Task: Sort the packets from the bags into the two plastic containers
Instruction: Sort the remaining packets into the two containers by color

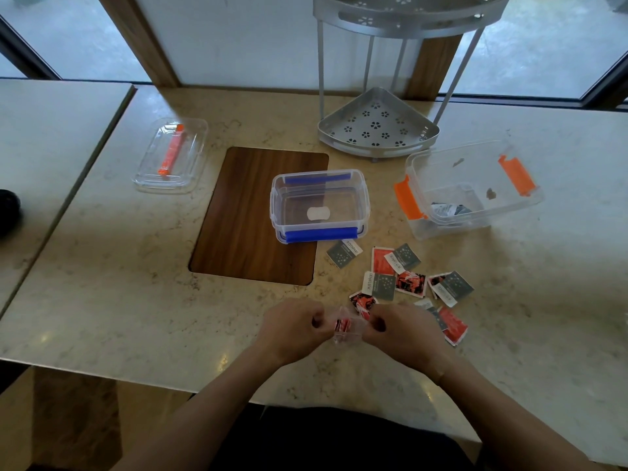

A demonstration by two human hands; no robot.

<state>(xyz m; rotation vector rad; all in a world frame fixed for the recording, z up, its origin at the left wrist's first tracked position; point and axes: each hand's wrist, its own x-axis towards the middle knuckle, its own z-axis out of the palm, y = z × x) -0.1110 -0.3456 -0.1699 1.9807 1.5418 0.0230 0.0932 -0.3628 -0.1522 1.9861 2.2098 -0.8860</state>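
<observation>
my left hand (295, 329) and right hand (401, 329) pinch a crinkly clear plastic bag (348, 329), glossy square packets (401, 278) scattered just beyond.

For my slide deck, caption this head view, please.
Both hands pull open a small clear bag beside loose packets, near blue-clipped and orange-clipped containers.

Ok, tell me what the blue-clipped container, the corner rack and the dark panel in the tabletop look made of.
Blue-clipped container: clear, glossy plastic, since the wood shows through its walls; its clips are opaque blue plastic. Corner rack: probably metal with a matte silver finish, judging by its thin punched flower holes and slim legs. Dark panel: wood or a wood-look laminate, with brown grain streaks; which one cannot be told.
</observation>
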